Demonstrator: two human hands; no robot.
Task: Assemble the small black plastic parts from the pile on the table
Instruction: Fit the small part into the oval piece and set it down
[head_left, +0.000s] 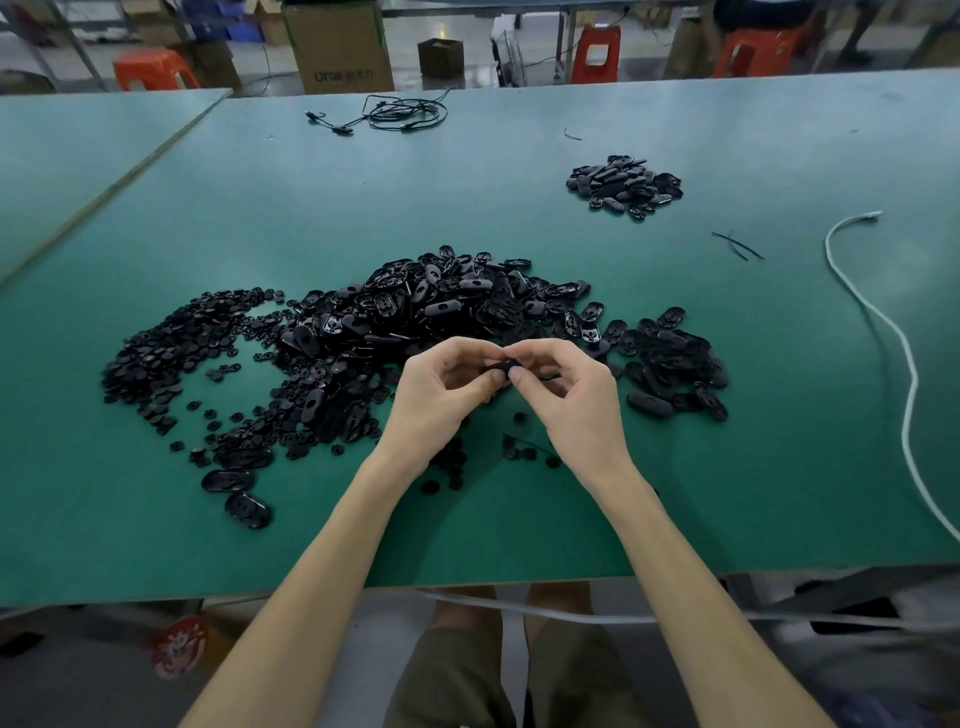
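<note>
A big pile of black oval plastic shells (457, 306) lies mid-table on the green mat (779, 467). A spread of small round black discs (176, 353) sits to its left. My left hand (441, 395) and my right hand (571, 395) meet just in front of the pile. Together they pinch one small black part (501, 370) between fingertips and thumbs. Most of that part is hidden by my fingers. A smaller heap of black parts (626, 184) lies at the far right.
A tangled black cable (400, 114) lies at the table's far side. A white cord (904, 364) runs down the right side. Two thin black ties (737, 245) lie near it. Loose shells (236, 493) and discs sit near my left forearm. Orange stools and cardboard boxes stand beyond the table.
</note>
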